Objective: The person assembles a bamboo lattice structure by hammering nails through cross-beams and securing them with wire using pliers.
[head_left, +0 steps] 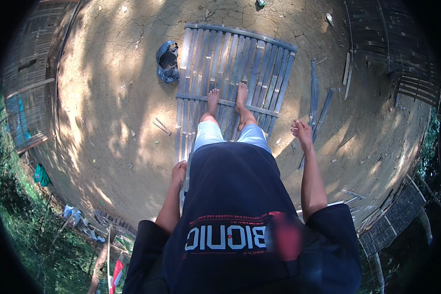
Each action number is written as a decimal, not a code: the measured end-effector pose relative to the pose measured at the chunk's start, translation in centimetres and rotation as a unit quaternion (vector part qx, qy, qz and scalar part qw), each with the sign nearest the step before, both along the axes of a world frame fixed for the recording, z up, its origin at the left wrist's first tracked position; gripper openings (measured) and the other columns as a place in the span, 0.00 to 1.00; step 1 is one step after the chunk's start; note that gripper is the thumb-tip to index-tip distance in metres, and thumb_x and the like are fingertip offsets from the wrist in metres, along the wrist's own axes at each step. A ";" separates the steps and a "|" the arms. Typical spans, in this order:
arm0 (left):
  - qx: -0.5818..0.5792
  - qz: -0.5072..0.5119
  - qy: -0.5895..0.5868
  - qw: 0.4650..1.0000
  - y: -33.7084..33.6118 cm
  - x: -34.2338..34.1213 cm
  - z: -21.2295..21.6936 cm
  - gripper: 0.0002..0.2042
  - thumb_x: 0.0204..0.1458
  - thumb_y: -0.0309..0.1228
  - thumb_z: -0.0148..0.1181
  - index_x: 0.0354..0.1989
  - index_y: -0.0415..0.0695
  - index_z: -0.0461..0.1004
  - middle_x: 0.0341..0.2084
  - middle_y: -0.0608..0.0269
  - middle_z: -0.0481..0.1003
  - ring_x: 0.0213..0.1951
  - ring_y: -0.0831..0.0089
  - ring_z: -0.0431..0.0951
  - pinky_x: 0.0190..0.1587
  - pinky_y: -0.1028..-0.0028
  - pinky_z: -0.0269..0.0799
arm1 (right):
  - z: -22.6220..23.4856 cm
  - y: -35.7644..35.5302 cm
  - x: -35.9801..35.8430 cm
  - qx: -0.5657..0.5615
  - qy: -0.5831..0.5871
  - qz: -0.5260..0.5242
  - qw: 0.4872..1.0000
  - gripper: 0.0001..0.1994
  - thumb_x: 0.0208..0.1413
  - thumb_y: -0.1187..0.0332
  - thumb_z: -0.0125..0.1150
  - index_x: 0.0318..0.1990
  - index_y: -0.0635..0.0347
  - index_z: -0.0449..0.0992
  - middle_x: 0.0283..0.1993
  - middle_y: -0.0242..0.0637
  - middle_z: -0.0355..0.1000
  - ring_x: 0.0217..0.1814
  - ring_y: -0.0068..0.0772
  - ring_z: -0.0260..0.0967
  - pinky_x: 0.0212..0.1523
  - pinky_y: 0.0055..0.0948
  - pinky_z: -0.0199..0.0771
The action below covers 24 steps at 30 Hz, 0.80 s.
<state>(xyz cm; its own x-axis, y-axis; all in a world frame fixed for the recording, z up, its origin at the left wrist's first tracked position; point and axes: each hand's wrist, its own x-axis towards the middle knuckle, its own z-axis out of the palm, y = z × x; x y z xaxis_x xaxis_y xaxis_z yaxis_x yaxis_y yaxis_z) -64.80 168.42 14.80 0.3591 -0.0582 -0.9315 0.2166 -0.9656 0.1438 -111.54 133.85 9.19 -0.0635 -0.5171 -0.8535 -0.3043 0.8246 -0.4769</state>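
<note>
My left hand (180, 172) hangs beside my dark shirt, its fingers curled in, and nothing shows in it. Out to the right, my right hand (303, 132) is held away from my body with its fingers loosely bent and apart, holding nothing. Both hands are off the bamboo slat panel (230, 61), which lies on the ground under my bare feet. Two cross bars (230, 102) run across its slats. Past my right hand lie long dark bamboo strips (314, 93).
A dark plastic bag (167, 61), its mouth gaping, sits left of the panel. Thin sticks (161, 126) lie on the cracked dirt ground (117, 98). Woven bamboo structures stand along the left (29, 73) and upper right (406, 44). A red and white cloth (116, 274) hangs at lower left.
</note>
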 end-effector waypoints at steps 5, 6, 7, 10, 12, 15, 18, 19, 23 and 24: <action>0.011 0.101 -0.006 0.995 1.5 -4.4 0.1 0.19 0.65 0.38 0.53 0.56 0.37 0.74 0.43 0.62 0.78 0.46 0.75 0.75 0.52 0.75 0.69 | -0.6 -2.2 -0.8 0.025 0.028 0.057 0.998 0.18 0.65 0.56 0.58 0.54 0.59 0.76 0.40 0.31 0.77 0.36 0.24 0.76 0.36 0.24 0.75; 0.000 0.135 -0.010 0.991 1.9 -4.9 0.3 0.19 0.65 0.38 0.53 0.57 0.36 0.73 0.45 0.61 0.78 0.48 0.74 0.76 0.53 0.74 0.69 | -0.6 -2.5 -0.5 0.031 0.029 0.069 0.997 0.18 0.64 0.56 0.58 0.54 0.59 0.76 0.39 0.32 0.77 0.35 0.24 0.76 0.36 0.25 0.75; -0.010 0.170 -0.014 0.985 2.2 -5.4 0.5 0.19 0.66 0.37 0.53 0.58 0.35 0.72 0.46 0.60 0.78 0.50 0.74 0.76 0.55 0.74 0.70 | -0.6 -2.7 -0.1 0.042 0.032 0.076 0.996 0.18 0.64 0.57 0.59 0.54 0.59 0.76 0.38 0.33 0.78 0.35 0.26 0.76 0.35 0.26 0.75; -0.025 0.211 -0.028 0.977 4.0 -6.5 0.0 0.21 0.66 0.37 0.52 0.60 0.34 0.70 0.49 0.57 0.76 0.53 0.71 0.76 0.57 0.73 0.70 | -1.0 -3.5 1.8 0.047 0.024 0.128 0.990 0.18 0.64 0.57 0.59 0.53 0.61 0.76 0.39 0.34 0.78 0.36 0.27 0.76 0.35 0.27 0.76; -0.033 0.240 -0.027 0.970 4.1 -7.1 0.3 0.21 0.66 0.37 0.52 0.60 0.34 0.69 0.49 0.56 0.76 0.54 0.70 0.76 0.57 0.73 0.69 | -1.1 -4.3 3.5 0.037 0.030 0.157 0.986 0.19 0.64 0.56 0.58 0.54 0.61 0.76 0.40 0.37 0.78 0.36 0.29 0.77 0.36 0.29 0.77; -0.038 0.282 -0.034 0.958 4.8 -7.7 -0.4 0.22 0.66 0.38 0.52 0.61 0.34 0.69 0.49 0.55 0.77 0.54 0.69 0.75 0.58 0.71 0.69 | -0.4 -5.5 6.8 0.021 0.019 0.208 0.978 0.21 0.64 0.54 0.58 0.55 0.62 0.76 0.41 0.39 0.78 0.38 0.31 0.77 0.38 0.30 0.78; -0.045 0.313 -0.034 0.948 3.5 -7.8 -0.7 0.23 0.66 0.41 0.52 0.61 0.34 0.69 0.50 0.53 0.77 0.54 0.68 0.75 0.58 0.71 0.67 | 1.4 -7.6 11.0 0.008 0.020 0.263 0.965 0.23 0.64 0.52 0.57 0.56 0.62 0.75 0.44 0.40 0.79 0.40 0.31 0.77 0.41 0.31 0.78; -0.046 0.320 -0.032 0.946 3.3 -7.7 -0.5 0.24 0.66 0.41 0.53 0.61 0.34 0.69 0.50 0.52 0.77 0.54 0.67 0.75 0.58 0.71 0.67 | 1.6 -8.5 12.5 0.001 0.013 0.275 0.961 0.24 0.64 0.52 0.58 0.56 0.62 0.75 0.44 0.40 0.79 0.40 0.31 0.77 0.42 0.30 0.78; -0.065 0.334 -0.015 0.940 5.0 -8.3 -2.3 0.29 0.64 0.49 0.52 0.66 0.41 0.64 0.58 0.53 0.74 0.56 0.64 0.73 0.58 0.63 0.65 | 1.5 -10.1 17.1 -0.021 0.010 0.318 0.948 0.24 0.64 0.51 0.58 0.56 0.61 0.76 0.45 0.39 0.78 0.41 0.30 0.77 0.43 0.29 0.77; -0.061 0.346 -0.012 0.936 4.5 -7.9 -2.2 0.29 0.64 0.50 0.52 0.67 0.42 0.64 0.58 0.53 0.73 0.57 0.63 0.73 0.59 0.63 0.64 | 1.3 -10.5 17.8 -0.028 0.015 0.325 0.945 0.24 0.64 0.51 0.58 0.56 0.61 0.76 0.45 0.38 0.78 0.41 0.30 0.77 0.43 0.29 0.77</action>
